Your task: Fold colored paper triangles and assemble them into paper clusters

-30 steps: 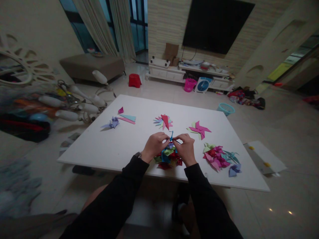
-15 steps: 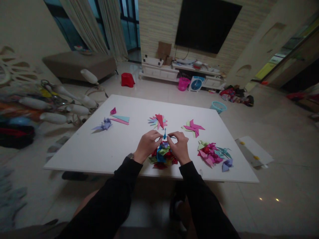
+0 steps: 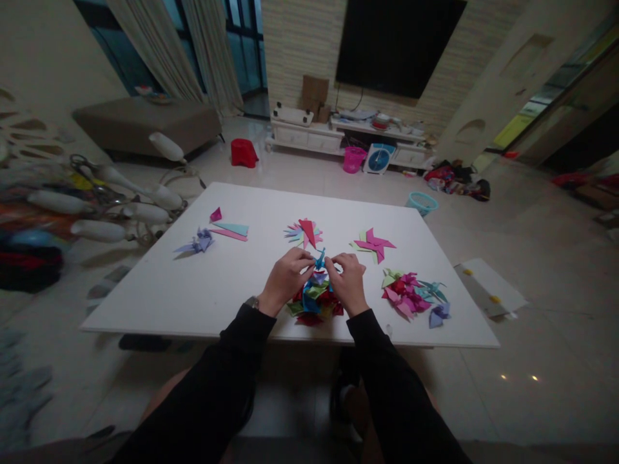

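Between my two hands is a small blue paper crane [image 3: 320,261], its neck pointing up. My left hand [image 3: 289,277] pinches it from the left, and my right hand [image 3: 348,280] pinches it from the right. Just below my fingers lies a heap of shiny folded paper pieces [image 3: 314,299] in red, green, blue and purple, partly covered by my hands. Beyond my fingertips sits a fan of coloured folded strips [image 3: 304,232] with a red piece on top.
On the white table [image 3: 232,277] lie a pink and green pinwheel shape [image 3: 374,245], a pile of pink and green paper cranes [image 3: 406,293], a lilac crane [image 3: 200,241], and pink and blue strips [image 3: 232,230]. A teal basket [image 3: 422,203] stands on the floor behind.
The blue crane looks wider and more spread between my fingers than before. Both hands stay in nearly the same place. The whole view has shifted slightly.
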Motion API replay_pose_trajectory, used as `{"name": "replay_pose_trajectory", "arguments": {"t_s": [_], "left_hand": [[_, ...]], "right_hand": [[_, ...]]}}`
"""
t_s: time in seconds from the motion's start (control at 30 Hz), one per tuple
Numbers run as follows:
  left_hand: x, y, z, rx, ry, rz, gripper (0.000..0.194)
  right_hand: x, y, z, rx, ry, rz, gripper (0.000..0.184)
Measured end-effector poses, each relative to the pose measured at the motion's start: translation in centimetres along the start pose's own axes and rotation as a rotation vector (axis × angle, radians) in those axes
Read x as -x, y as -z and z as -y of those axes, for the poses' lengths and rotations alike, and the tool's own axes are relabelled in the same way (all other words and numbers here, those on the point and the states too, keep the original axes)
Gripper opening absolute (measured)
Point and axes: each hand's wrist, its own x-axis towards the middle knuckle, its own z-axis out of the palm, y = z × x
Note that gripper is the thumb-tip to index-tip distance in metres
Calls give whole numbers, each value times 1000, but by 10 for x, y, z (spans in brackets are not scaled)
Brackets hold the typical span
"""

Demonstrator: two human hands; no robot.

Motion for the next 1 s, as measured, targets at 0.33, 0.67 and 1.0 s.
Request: {"name": "replay_pose_trajectory", "arguments": {"t_s": [0.33, 0.67, 1.0], "left_hand": [[-1, 5, -6, -21, -29, 55, 21], [-2, 8, -4, -33, 66, 60, 21], [-9, 7, 8, 741, 756, -39, 22]], "right_hand": [[0, -4, -3, 21, -54, -22, 18], [-1, -4, -3, -130, -55, -45, 17], [-2, -4, -7, -200, 12, -79, 15]]}}
